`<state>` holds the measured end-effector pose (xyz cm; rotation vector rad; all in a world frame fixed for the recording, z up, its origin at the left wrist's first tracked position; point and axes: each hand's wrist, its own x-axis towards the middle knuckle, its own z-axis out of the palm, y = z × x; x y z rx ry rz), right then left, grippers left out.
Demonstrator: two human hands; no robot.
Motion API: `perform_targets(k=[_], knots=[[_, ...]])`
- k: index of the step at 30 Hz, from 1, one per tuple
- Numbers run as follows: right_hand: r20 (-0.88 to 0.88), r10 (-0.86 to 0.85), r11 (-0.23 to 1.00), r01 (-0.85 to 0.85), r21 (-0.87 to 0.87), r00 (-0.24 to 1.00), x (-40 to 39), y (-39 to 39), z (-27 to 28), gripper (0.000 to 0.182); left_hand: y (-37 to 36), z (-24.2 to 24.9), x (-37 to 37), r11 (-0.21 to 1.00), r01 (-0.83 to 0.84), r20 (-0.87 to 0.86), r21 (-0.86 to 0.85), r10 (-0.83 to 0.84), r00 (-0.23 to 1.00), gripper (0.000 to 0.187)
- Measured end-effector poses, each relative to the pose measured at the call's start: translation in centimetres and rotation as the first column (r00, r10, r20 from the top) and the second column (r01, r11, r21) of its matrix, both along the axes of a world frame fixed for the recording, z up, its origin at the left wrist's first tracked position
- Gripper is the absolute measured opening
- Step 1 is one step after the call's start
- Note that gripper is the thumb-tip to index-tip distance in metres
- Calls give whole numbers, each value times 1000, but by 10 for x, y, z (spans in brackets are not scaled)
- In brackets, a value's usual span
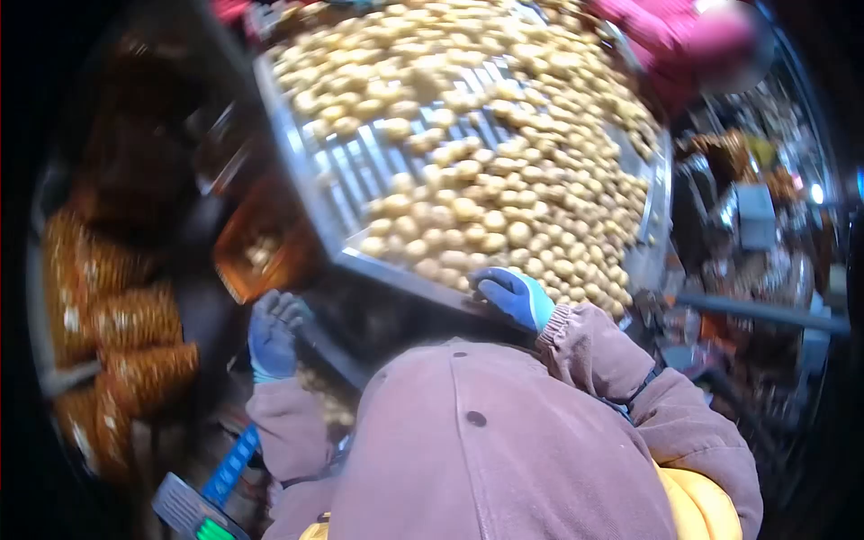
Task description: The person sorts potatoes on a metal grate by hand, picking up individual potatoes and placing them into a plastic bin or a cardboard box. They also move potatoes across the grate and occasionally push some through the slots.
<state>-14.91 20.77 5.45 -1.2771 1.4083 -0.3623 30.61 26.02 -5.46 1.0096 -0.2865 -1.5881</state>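
Across the broad metal table (301, 193), a heap of pale yellow potatoes (495, 220) spreads away from the wearer, its near end ending just behind the front rim and its far end reaching the top of the view. Each piece is roundish, so no single long axis stands out; the heap as a whole runs longest from near to far, with shiny slats (351, 166) showing through on its left side. Closest to it is the right hand (513, 297), in a blue glove, set at the front rim beside the nearest potatoes, which lie forward and to both sides of its fingertips. Those fingers are bent and bunched toward the heap (blur hides whether anything is pinched beneath them, so one cannot tell). Well apart from the heap, past the table's left corner, is the left hand (274, 335), also gloved, its fingers pointing forward; how wide they stand, or whether they hold anything, cannot be told. Just beyond them sits an orange crate (225, 256) with some pale pieces inside. Farther left, filled orange sacks (135, 315) lie stacked, and at the table's far right is a person in a pink sleeve (643, 31).
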Motion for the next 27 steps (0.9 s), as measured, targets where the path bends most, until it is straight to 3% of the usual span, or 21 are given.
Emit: perform_targets(k=[1,3,4,5,7,9,10,11,13,14,15,20,23,27], knots=[[-69,-95,995,93,-40,993,-24,12,0,31,-30,24,-18,998,56,175,-21,-52,983,53],[-189,-276,958,255,-131,942,-69,50,-17,31,-84,79,-66,975,218,318,-42,-194,928,52],[-233,-359,919,297,-260,904,-81,63,-14,28,-103,94,-94,910,385,536,-154,-250,806,48],[-263,-495,869,473,-147,828,-93,81,-6,26,-121,93,-109,853,518,625,-65,-370,688,40],[-256,-658,709,467,-529,709,-133,131,-52,25,-135,100,-173,705,709,694,-5,-508,510,26],[-259,-747,624,510,-592,613,-148,153,-44,25,-127,94,-230,476,879,823,-31,-486,293,24],[-245,-787,570,516,-640,566,-160,173,-61,26,-119,85,-255,337,934,882,-120,-395,256,25],[-351,-774,602,439,-667,528,-160,180,-63,27,-113,76,-275,183,964,927,-193,-289,240,26],[-549,-716,684,277,-675,431,-161,181,-53,29,-111,69,-293,69,994,992,-91,-79,96,28],[-586,-666,731,250,-635,461,-161,178,-55,36,-112,66,-298,23,999,999,-31,35,30,29],[-615,-622,763,199,-615,484,-161,170,-55,38,-115,64,-299,3,1000,1000,-4,27,4,32],[-711,-405,842,-69,-535,575,-155,99,-49,50,-119,59,-293,-39,998,997,58,45,-56,47],[-758,-292,872,-164,-462,584,-164,65,-69,55,-114,60,-292,14,996,992,90,83,-91,57],[-802,-246,903,-171,-393,544,-175,70,-68,54,-112,55,-287,35,999,997,19,72,-21,60]])
